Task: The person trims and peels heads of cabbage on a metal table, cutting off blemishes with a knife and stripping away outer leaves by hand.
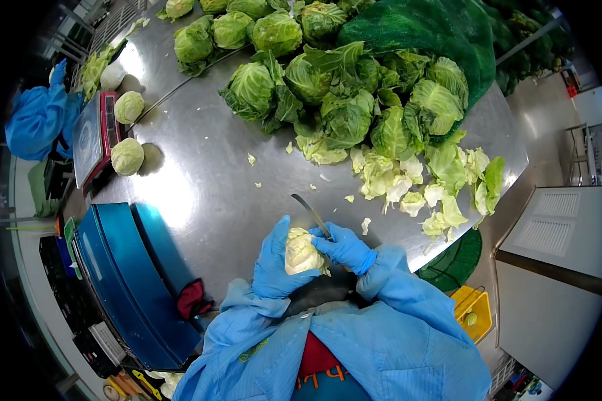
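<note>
Two hands (273,262) (346,248), cabbage (300,251), knife (308,207), table edge (424,257) near

Your worktop (214,150): bare metal, shiny, strong glare on its left part. Leafy green cabbages (249,91) heaped on the far half, more in a row behind. Green mesh sack (425,30) bunched against the heap's right side. Loose leaves (379,176) spread in front of the heap, out to your right-hand edge. Small pale scraps (251,160) dotted mid-surface. Two pale round heads (127,157) on your left, near the red scale (107,130), well apart from the heap.
</note>
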`<state>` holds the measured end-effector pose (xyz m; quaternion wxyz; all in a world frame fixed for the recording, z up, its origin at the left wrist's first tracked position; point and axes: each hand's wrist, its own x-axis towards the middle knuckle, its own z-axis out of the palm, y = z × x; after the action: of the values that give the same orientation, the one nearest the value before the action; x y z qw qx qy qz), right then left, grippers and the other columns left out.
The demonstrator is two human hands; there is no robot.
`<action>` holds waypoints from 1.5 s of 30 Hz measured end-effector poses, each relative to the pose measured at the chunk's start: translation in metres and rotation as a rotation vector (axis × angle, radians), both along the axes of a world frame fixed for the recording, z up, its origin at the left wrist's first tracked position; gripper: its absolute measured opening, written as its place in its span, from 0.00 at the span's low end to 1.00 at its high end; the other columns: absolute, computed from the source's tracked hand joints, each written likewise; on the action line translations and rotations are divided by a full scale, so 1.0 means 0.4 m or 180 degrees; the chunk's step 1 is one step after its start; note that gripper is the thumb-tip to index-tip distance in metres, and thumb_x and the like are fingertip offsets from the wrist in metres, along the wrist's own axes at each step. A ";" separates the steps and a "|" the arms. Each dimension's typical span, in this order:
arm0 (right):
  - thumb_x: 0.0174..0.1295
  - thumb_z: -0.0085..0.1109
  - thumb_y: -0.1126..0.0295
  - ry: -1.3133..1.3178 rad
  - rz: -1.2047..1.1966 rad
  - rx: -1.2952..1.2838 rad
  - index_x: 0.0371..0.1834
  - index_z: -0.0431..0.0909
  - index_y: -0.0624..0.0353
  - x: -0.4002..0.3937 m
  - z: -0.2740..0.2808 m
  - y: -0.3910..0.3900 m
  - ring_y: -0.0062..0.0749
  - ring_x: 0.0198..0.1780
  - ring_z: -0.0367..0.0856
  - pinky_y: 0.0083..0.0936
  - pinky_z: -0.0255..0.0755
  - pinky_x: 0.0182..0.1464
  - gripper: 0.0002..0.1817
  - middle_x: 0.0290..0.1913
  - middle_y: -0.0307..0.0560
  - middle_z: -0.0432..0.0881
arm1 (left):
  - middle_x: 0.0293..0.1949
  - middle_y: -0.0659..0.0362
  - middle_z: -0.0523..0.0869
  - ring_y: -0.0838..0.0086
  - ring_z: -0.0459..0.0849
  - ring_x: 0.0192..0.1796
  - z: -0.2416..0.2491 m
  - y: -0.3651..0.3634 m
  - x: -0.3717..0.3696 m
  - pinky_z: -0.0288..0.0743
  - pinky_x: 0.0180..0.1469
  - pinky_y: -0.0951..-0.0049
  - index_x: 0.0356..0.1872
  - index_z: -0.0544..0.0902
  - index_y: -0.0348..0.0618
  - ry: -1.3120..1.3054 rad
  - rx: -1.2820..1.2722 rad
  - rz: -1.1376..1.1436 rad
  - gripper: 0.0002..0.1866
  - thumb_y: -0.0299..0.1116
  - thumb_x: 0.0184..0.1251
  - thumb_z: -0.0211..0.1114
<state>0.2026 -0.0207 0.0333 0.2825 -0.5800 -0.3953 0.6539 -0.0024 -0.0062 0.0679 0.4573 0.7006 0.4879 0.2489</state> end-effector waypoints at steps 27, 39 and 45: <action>0.59 0.72 0.63 0.0261 -0.0086 0.0390 0.57 0.80 0.57 -0.036 -0.010 0.057 0.22 0.44 0.79 0.22 0.74 0.50 0.23 0.43 0.40 0.83 | 0.66 0.49 0.71 0.62 0.73 0.66 -0.048 0.025 -0.047 0.66 0.68 0.63 0.73 0.62 0.39 -0.0642 0.0201 -0.0289 0.57 0.45 0.41 0.85; 0.61 0.70 0.66 0.0356 -0.0823 0.0219 0.59 0.80 0.58 0.020 -0.021 -0.006 0.19 0.46 0.80 0.19 0.73 0.52 0.23 0.46 0.41 0.86 | 0.66 0.51 0.70 0.63 0.69 0.68 -0.067 0.026 -0.078 0.63 0.71 0.62 0.74 0.58 0.39 -0.1569 -0.1283 0.0178 0.62 0.41 0.35 0.88; 0.58 0.72 0.70 0.0193 -0.0195 0.1181 0.60 0.74 0.63 -0.026 0.023 -0.036 0.30 0.60 0.78 0.26 0.72 0.63 0.27 0.62 0.49 0.78 | 0.69 0.50 0.64 0.62 0.66 0.70 -0.092 0.058 -0.110 0.61 0.72 0.62 0.78 0.45 0.40 -0.1266 -0.1247 -0.0031 0.73 0.36 0.31 0.89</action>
<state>0.1920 -0.0352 0.0424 0.4161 -0.5097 -0.4826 0.5780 -0.0462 0.0169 0.0310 0.6720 0.5386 0.4240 0.2802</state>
